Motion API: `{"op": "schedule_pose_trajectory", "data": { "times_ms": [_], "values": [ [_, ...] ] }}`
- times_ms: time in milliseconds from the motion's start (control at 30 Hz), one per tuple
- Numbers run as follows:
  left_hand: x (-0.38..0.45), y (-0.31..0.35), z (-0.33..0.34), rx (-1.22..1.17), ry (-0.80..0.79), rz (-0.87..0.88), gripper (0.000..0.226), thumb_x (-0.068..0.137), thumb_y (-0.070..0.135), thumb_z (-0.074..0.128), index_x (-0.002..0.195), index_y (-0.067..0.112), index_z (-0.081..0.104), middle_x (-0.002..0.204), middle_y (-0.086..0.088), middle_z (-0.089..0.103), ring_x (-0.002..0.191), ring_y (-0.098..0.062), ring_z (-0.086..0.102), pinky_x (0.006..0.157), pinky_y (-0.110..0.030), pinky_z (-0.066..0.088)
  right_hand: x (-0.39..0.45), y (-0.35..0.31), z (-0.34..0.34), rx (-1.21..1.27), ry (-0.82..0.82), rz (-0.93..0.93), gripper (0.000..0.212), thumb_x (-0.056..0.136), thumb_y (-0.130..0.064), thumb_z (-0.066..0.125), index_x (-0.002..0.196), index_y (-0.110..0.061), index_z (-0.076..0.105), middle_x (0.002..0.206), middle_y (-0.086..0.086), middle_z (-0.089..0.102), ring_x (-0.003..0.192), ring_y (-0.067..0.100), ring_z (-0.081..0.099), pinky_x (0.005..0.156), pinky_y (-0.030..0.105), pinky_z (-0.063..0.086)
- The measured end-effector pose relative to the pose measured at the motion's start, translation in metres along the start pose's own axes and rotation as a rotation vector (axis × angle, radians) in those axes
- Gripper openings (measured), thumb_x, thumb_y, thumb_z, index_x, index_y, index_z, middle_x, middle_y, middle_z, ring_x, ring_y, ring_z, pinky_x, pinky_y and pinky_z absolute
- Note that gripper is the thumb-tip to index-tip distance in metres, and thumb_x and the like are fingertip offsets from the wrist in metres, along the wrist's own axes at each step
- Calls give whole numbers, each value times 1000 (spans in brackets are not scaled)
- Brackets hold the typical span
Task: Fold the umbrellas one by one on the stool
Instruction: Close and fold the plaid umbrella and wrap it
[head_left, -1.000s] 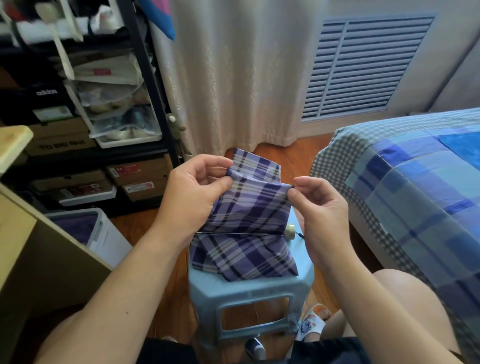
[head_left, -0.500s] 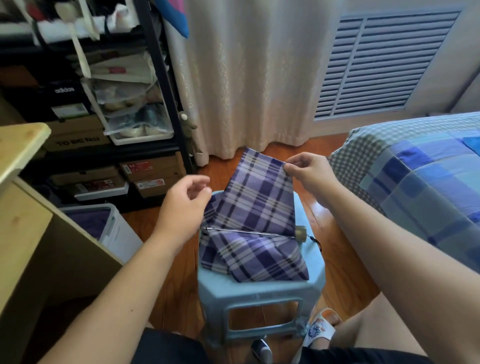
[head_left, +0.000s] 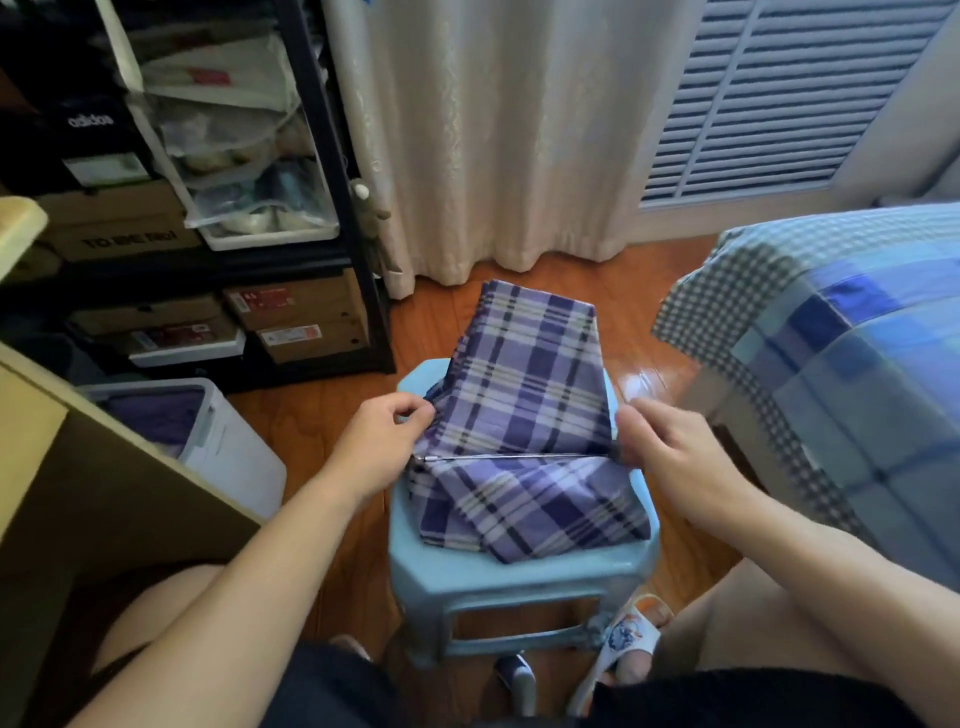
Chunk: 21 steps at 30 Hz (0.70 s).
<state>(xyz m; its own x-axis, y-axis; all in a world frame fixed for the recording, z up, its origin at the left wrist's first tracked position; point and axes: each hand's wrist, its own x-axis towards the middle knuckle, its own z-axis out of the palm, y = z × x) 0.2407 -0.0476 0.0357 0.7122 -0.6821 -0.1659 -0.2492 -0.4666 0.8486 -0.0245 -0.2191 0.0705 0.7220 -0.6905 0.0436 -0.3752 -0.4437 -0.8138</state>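
Observation:
A purple plaid umbrella (head_left: 524, 415) lies flattened across the light blue plastic stool (head_left: 519, 571), its thin metal shaft running left to right over the cloth. One panel lies stretched away from me past the stool's far edge. My left hand (head_left: 382, 447) pinches the cloth's left edge near the shaft's left end. My right hand (head_left: 662, 452) grips the right end of the umbrella, its curled fingers covering the handle.
A black shelf rack (head_left: 332, 208) full of shoe boxes stands at the left. A white bin (head_left: 208, 441) and a wooden desk (head_left: 31, 415) lie nearer left. A bed with a blue checked cover (head_left: 831, 374) fills the right. A curtain (head_left: 493, 130) hangs behind the stool.
Both hands came down from the raised cloth panel to the shaft's ends. The panel they held up now lies flat, stretched away from me. The camera tilted down and closer.

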Motion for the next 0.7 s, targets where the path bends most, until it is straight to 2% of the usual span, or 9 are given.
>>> {"op": "schedule_pose_trajectory", "data": {
  "times_ms": [67,133,200,267,400,467,533,600,700],
  "values": [
    [0,0,5,86,33,-35,17,98,23,66,88,15,76,90,-3,75,85,-18,65,72,-31,43,-23,13,-1,-57,-277,15,37,89,-58,64,108,-27,62,100,-15,70,91,4,67,79,36,56],
    [-3,5,6,150,47,-81,19,100,25,64,92,13,77,92,-2,73,89,-21,64,73,-29,39,-31,22,0,-90,-325,-15,56,88,-36,79,138,-32,52,127,-18,65,109,7,68,92,33,56],
    [-5,5,5,90,23,-157,20,100,26,65,91,13,77,91,-4,73,88,-23,64,72,-30,41,-34,22,4,-19,-165,-24,55,89,-11,79,137,-28,58,126,-14,68,105,12,70,92,38,57],
    [-14,3,3,-45,18,-195,18,99,26,66,87,16,73,85,-3,72,80,-23,63,67,-30,44,-37,12,1,163,-38,6,41,92,-1,72,126,-24,66,103,-4,76,90,13,73,82,40,61],
    [-61,1,-12,-26,241,27,3,97,21,66,94,20,64,94,5,64,84,-6,59,69,-18,45,-35,-24,-7,687,50,215,25,98,-6,63,119,-18,69,97,12,77,90,28,74,81,43,58],
    [-85,1,-17,-93,160,140,11,95,10,66,101,19,64,101,3,64,93,-4,59,79,-15,47,-28,-35,-12,864,15,317,20,99,-12,60,117,-15,70,105,12,75,93,26,71,83,42,56],
    [-95,-1,-16,-71,-29,220,28,93,6,68,114,24,64,117,7,62,106,2,58,92,-13,45,-23,-41,-17,992,-85,334,27,99,-19,59,125,-15,67,118,12,72,102,26,70,87,42,56],
    [-94,-5,-10,50,-129,260,45,94,10,70,131,31,58,130,17,52,116,14,49,95,-1,35,-19,-43,-22,1010,-124,286,42,95,-18,61,137,-18,61,127,11,70,107,25,70,90,41,54],
    [-83,-15,-1,110,-63,236,53,94,27,71,144,29,52,137,13,47,126,2,44,103,-9,30,-19,-41,-23,982,-98,189,64,87,-9,66,147,-24,52,132,10,68,114,27,70,87,38,58]
  ]
}}
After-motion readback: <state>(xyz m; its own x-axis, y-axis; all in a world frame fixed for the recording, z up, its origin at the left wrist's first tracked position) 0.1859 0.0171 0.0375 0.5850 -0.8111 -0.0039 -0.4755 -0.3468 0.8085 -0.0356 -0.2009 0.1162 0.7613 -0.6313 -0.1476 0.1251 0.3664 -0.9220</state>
